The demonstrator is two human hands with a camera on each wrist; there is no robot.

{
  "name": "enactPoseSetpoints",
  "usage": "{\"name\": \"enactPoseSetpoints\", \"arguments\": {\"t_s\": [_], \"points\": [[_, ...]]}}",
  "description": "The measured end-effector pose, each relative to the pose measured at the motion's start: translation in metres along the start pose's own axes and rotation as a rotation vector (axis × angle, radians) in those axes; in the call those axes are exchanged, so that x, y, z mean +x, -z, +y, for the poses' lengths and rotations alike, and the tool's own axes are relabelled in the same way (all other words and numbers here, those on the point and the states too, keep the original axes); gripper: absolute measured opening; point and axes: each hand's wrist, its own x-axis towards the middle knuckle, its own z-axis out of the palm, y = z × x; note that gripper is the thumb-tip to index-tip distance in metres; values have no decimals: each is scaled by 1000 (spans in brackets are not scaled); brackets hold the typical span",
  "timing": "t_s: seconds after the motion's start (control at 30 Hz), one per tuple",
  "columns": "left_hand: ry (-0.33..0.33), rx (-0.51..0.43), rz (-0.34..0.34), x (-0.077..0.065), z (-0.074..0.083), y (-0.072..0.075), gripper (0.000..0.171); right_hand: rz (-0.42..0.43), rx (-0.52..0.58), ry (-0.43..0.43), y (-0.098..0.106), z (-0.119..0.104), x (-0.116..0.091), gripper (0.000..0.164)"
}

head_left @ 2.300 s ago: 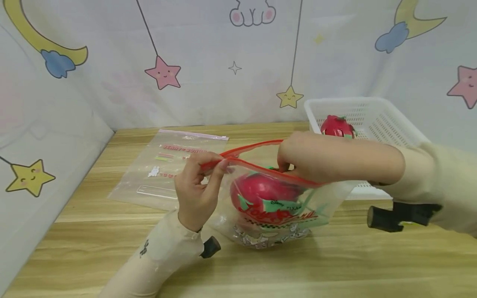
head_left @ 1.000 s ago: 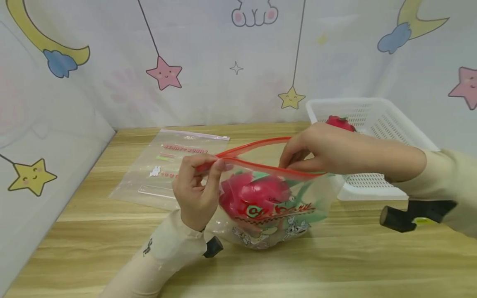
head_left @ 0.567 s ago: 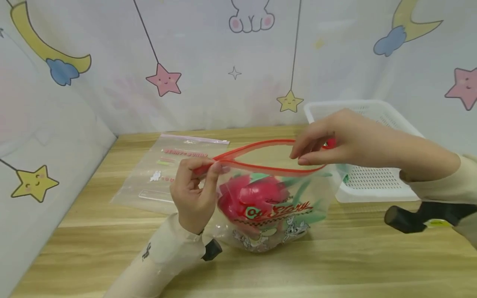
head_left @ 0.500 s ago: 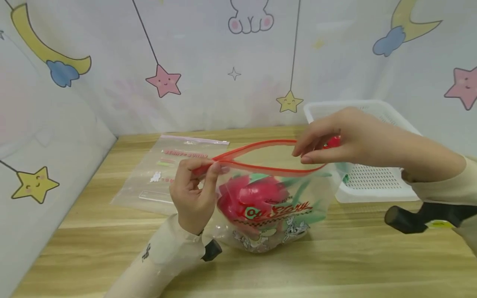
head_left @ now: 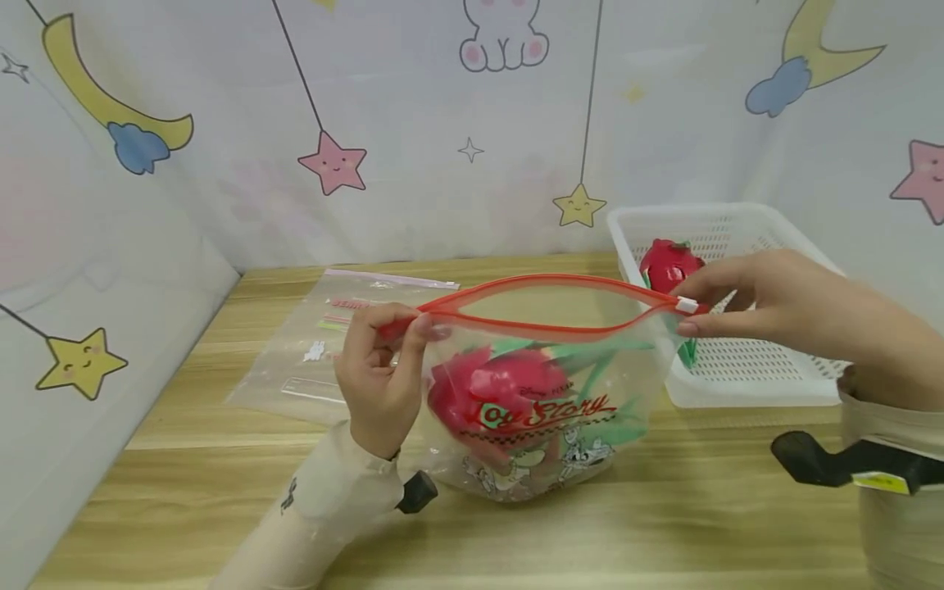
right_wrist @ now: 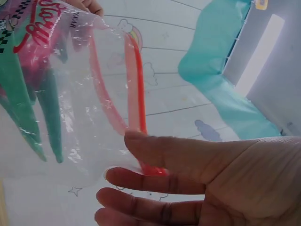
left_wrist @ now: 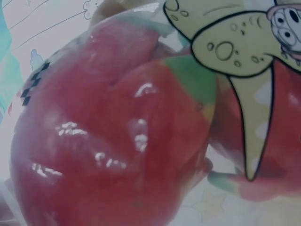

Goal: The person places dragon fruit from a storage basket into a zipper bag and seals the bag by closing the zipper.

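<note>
A clear zip bag with a red zip strip and red "Toy Story" lettering stands on the table, its mouth gaping. Inside it are pinkish-red dragon fruits with green scales, seen close through the plastic in the left wrist view. My left hand pinches the left end of the zip strip between thumb and fingers. At the other end, by the white slider, my right hand pinches the bag's corner. In the right wrist view, the thumb lies over the red strip with the index finger below.
Behind the bag on the right, a white perforated basket holds another red dragon fruit. A flat clear bag with a pale pink zip lies on the wooden table at left. Printed cloth walls stand behind and beside.
My right hand has come out of the bag's mouth and moved right to its slider corner. The fruit inside has shifted left. My left hand keeps its pinch.
</note>
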Motion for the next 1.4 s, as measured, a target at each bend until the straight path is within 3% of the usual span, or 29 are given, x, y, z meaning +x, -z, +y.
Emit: {"name": "enactPoseSetpoints", "arguments": {"t_s": [0.1,0.2,0.4,0.57,0.7,1.0,1.2,1.33,1.4], "points": [[4,-6,-7,2,-3,2,46,57,37,61,-12,4,1,12],[20,-13,-8,4,-4,4,46,168,59,103,-20,5,1,15],[68,-43,7,9,-6,8,45,358,150,114,-29,5,2,12],[133,-29,-8,11,-8,10,44,467,245,150,-36,5,1,9],[187,16,-64,15,-8,15,40,496,290,185,-40,4,2,13],[156,178,-220,26,-6,24,23,592,335,113,-48,-17,6,7],[54,318,-279,40,5,24,28,606,360,62,-49,-25,6,4],[-95,350,-268,42,20,9,45,649,381,67,-50,-30,6,2],[-201,389,-278,41,29,-3,44,675,380,68,-50,-31,6,4]]}}
